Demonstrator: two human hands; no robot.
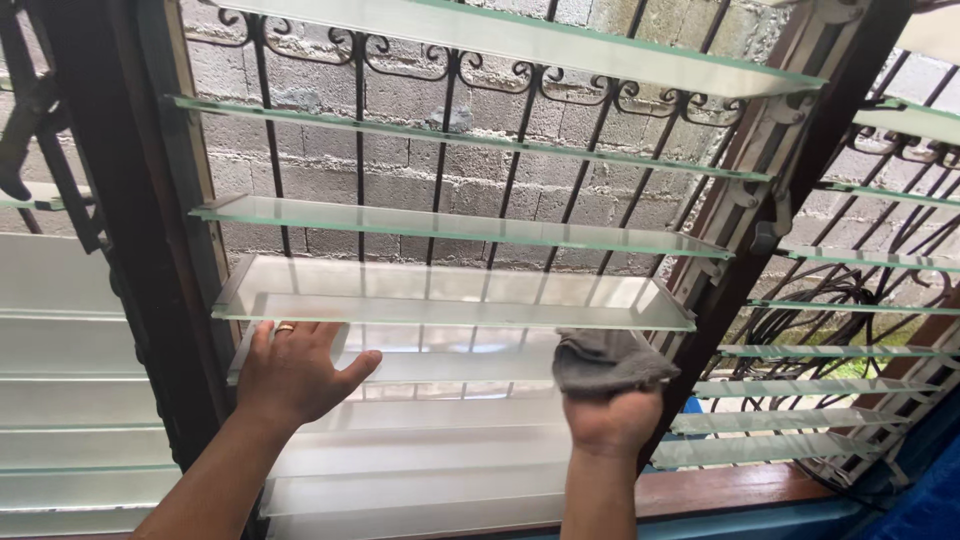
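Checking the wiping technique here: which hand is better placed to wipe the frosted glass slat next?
Right. The right hand already holds the grey cloth against the frosted glass slat, while the left hand is bare, spread flat under the slat's left end, seemingly steadying it.

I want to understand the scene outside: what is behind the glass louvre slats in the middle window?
Behind the glass louvre slats stands a black iron grille with scrolls, then a grey block wall. The lower frosted slats hide whatever lies behind them.
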